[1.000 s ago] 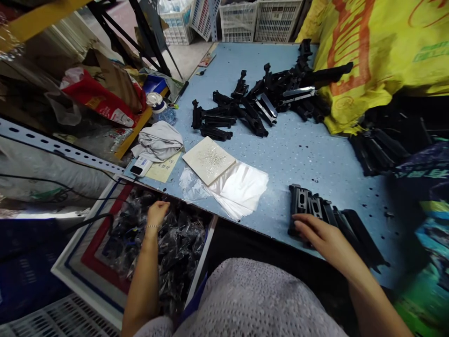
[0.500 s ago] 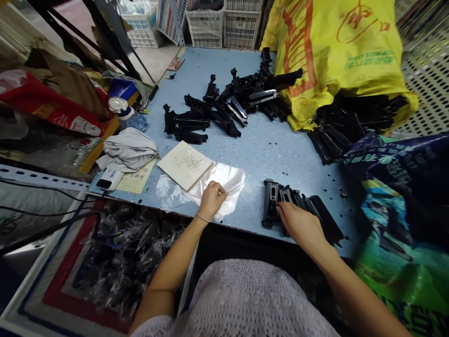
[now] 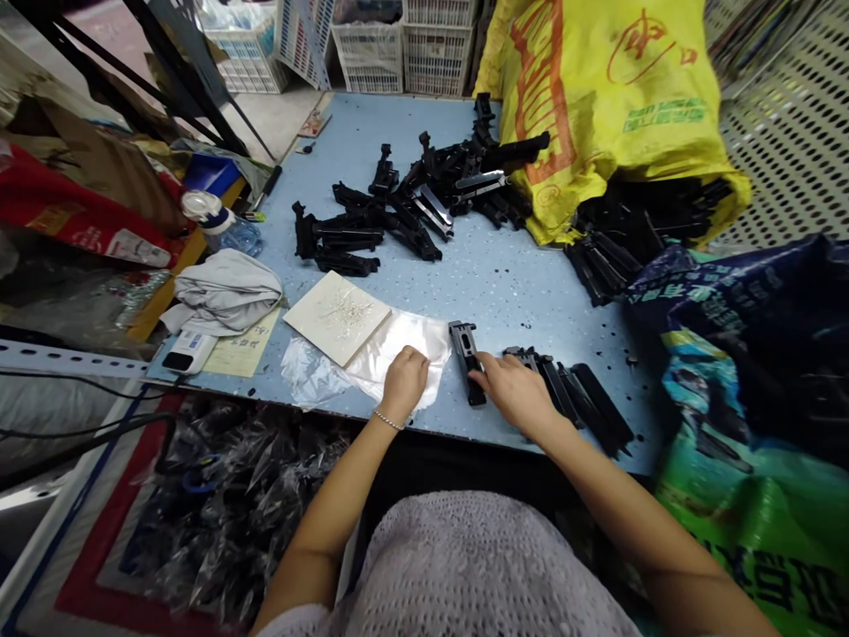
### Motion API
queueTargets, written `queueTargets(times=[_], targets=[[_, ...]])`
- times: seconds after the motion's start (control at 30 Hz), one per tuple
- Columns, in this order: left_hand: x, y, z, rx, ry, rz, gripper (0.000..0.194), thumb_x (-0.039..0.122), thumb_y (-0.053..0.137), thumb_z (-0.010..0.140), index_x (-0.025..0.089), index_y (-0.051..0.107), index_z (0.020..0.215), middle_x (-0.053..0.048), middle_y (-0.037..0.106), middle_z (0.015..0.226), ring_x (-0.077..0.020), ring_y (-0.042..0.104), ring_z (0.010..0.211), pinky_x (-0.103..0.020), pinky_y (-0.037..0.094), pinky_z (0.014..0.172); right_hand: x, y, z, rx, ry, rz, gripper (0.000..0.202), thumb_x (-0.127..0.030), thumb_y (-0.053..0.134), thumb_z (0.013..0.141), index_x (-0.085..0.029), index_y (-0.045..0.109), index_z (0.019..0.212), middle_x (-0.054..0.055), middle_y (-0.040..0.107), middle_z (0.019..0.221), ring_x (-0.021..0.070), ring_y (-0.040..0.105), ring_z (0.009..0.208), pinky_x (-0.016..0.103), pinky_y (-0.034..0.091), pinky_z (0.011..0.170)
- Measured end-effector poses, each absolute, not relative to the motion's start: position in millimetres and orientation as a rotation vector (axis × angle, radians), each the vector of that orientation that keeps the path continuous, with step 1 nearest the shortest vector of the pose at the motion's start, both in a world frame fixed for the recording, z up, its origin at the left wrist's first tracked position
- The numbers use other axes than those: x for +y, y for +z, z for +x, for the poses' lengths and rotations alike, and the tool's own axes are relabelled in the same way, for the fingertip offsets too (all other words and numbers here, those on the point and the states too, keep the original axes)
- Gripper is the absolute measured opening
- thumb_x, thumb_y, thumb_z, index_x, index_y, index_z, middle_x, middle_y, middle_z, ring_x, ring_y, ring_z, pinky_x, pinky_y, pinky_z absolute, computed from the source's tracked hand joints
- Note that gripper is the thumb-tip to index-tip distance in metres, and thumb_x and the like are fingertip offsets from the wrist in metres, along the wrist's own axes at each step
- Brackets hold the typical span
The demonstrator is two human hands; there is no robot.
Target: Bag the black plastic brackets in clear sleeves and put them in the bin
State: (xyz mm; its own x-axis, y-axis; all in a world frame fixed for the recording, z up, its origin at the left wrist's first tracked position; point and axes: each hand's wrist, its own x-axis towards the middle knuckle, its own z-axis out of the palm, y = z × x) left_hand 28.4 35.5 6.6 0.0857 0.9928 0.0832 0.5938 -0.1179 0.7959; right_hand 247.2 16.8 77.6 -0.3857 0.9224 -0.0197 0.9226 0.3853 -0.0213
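Note:
My right hand (image 3: 516,389) grips a long black slotted plastic part (image 3: 462,341) by its right side, thumb and fingers around its lower half. Just right of that hand, several similar black parts (image 3: 584,398) lie side by side, partly hidden by it. My left hand (image 3: 406,382), with a beaded bracelet at the wrist, is closed over a clear plastic bag or sheet (image 3: 434,341). Whatever its fingers pinch is too small or hidden to make out. Beside the plastic lies a square cream tile (image 3: 335,314) scattered with tiny bits.
Black parts form a loose pile (image 3: 424,195) on the blue table (image 3: 517,301). A yellow sack (image 3: 610,106) spills more at the back right. At the left are a grey cloth (image 3: 225,287), a water bottle (image 3: 229,226) and a white device (image 3: 189,352). A dark printed bag (image 3: 749,336) borders the right.
My right hand has moved left, bringing one black part away from the row towards the plastic. The left hand stays over the plastic. The whole view has shifted slightly.

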Motion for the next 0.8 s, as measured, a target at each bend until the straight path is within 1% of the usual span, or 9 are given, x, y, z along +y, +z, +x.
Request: queueTargets(times=[0.1,0.17,0.2,0.33,0.47,0.53,0.6,0.7,0.8], targets=[[41,1,18,1.501,0.906,1.582,0.007,0.017,0.064,0.082,0.017,0.065,0.075,-0.004,0.060,0.084,-0.0163,0.060,0.079,-0.030,0.048,0.076,46,83,258,2.800,0.066,1.483,0.039,-0.009,0.043,0.094,-0.018,0.051,0.131,0.014,0.065,0.124,0.0288,0.060,0.105,0.035,0.047,0.073],[44,0,9,1.489,0.950,1.477,0.011,0.023,0.070,0.077,0.017,0.063,0.071,-0.001,0.059,0.077,-0.0145,0.059,0.072,-0.026,0.047,0.068,75,78,264,2.986,0.129,1.177,0.043,-0.006,0.043,0.093,-0.019,0.050,0.133,0.013,0.051,0.145,0.0309,0.050,0.125,0.041,0.047,0.087],[44,0,6,1.479,0.975,1.419,0.016,0.027,0.072,0.075,0.017,0.062,0.069,0.000,0.057,0.074,-0.0138,0.057,0.069,-0.026,0.046,0.065,90,74,267,3.065,0.133,1.016,0.041,-0.007,0.042,0.095,-0.019,0.051,0.132,0.012,0.048,0.148,0.0307,0.046,0.132,0.043,0.046,0.094],[45,-1,1,1.453,1.026,1.312,0.024,0.034,0.068,0.079,0.017,0.062,0.063,-0.002,0.060,0.075,-0.0137,0.058,0.072,-0.026,0.045,0.068,132,55,275,3.187,0.077,0.659,0.031,-0.015,0.040,0.100,-0.015,0.055,0.126,0.013,0.058,0.137,0.0254,0.049,0.131,0.044,0.042,0.105],[45,-5,6,1.496,1.062,1.309,0.014,0.029,0.068,0.077,0.017,0.065,0.072,-0.003,0.063,0.081,-0.0145,0.060,0.075,-0.026,0.047,0.072,138,48,270,3.186,0.069,0.636,0.031,-0.014,0.039,0.100,-0.014,0.053,0.128,0.015,0.055,0.139,0.0240,0.054,0.124,0.042,0.045,0.099],[44,-5,9,1.522,1.096,1.310,0.008,0.024,0.066,0.078,0.018,0.064,0.081,-0.001,0.062,0.080,-0.0144,0.061,0.075,-0.027,0.049,0.074,137,48,264,3.158,0.061,0.657,0.030,-0.013,0.038,0.100,-0.014,0.053,0.126,0.017,0.059,0.133,0.0237,0.059,0.113,0.040,0.047,0.092],[42,-4,10,1.544,1.118,1.372,0.006,0.017,0.059,0.082,0.019,0.063,0.086,-0.002,0.064,0.085,-0.0155,0.062,0.083,-0.029,0.049,0.082,137,52,263,3.083,0.017,0.712,0.028,-0.013,0.038,0.099,-0.013,0.056,0.121,0.016,0.064,0.120,0.0224,0.062,0.099,0.037,0.047,0.085],[37,0,10,1.546,1.054,1.620,0.025,0.008,0.047,0.085,0.020,0.067,0.094,-0.005,0.067,0.101,-0.0178,0.062,0.100,-0.034,0.047,0.093,132,64,275,2.911,-0.163,0.949,0.024,-0.015,0.042,0.096,-0.014,0.059,0.114,0.013,0.067,0.106,0.0209,0.062,0.087,0.033,0.046,0.077],[37,0,13,1.494,0.945,1.734,0.029,0.011,0.050,0.087,0.020,0.068,0.107,-0.007,0.067,0.110,-0.0174,0.064,0.096,-0.033,0.051,0.089,112,79,287,2.770,-0.632,1.317,0.025,-0.026,0.046,0.095,-0.015,0.061,0.112,0.010,0.069,0.099,0.0197,0.063,0.081,0.031,0.046,0.072]])
